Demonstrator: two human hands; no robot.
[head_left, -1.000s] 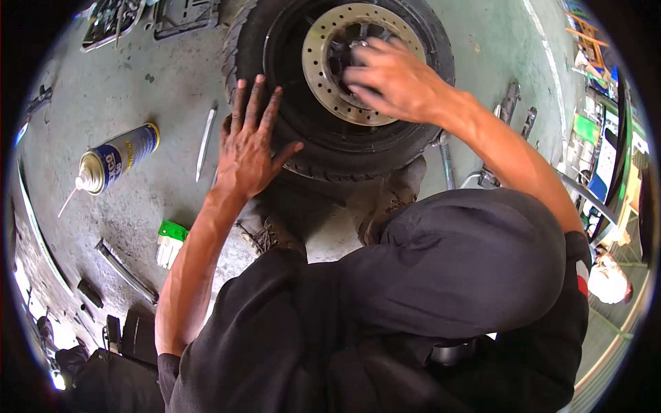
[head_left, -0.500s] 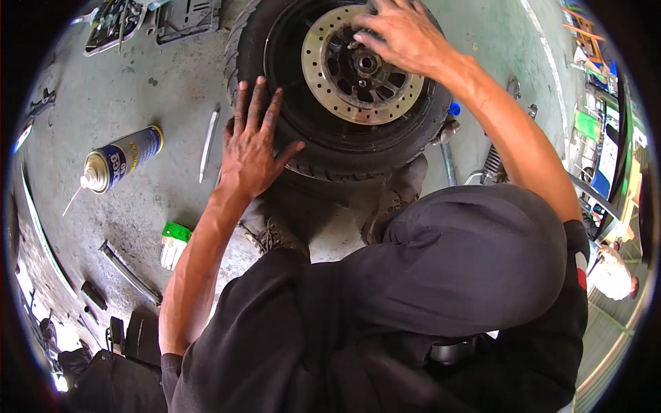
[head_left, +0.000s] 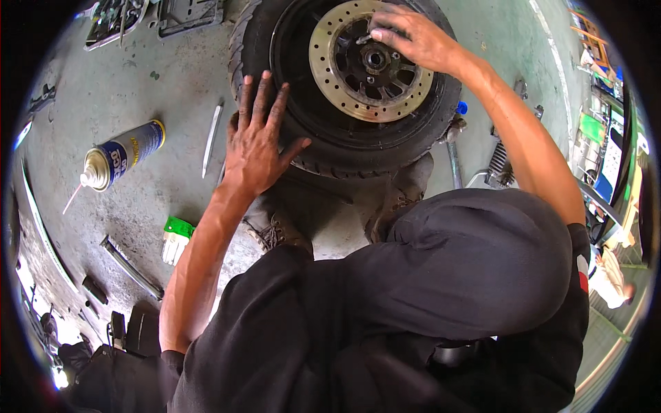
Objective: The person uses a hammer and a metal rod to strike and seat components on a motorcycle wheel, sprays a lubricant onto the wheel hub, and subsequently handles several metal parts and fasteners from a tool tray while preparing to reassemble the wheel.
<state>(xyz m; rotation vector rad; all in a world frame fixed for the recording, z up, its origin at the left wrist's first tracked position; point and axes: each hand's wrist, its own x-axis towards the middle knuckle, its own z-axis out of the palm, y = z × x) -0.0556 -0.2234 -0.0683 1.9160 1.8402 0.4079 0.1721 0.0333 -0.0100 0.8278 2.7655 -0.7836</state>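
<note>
A black tyre [head_left: 330, 153] on a wheel lies flat before my boots. In its middle are a drilled brake disc [head_left: 332, 88] and a hub [head_left: 375, 60] with several bolts around it. My left hand [head_left: 256, 141] is open on the tyre's near left side, fingers spread and darkened with grime. Over the far part of the disc, my right hand [head_left: 413, 40] has its fingers bent and drawn together near a bolt [head_left: 363, 40]. What these fingers grip, if anything, is too small and partly hidden.
A blue and yellow spray can [head_left: 127, 153] with a thin straw lies left, near a silver bar [head_left: 212, 141]. A green and white packet [head_left: 177, 239] is beside my left forearm. A hammer [head_left: 454, 148] and shock absorber [head_left: 499, 162] lie right. A tool tray [head_left: 113, 31] is far left.
The wheel appears slightly further right in view. My right hand has shifted a little right and nearer, its fingers still bent over the disc. My left hand stays spread on the tyre.
</note>
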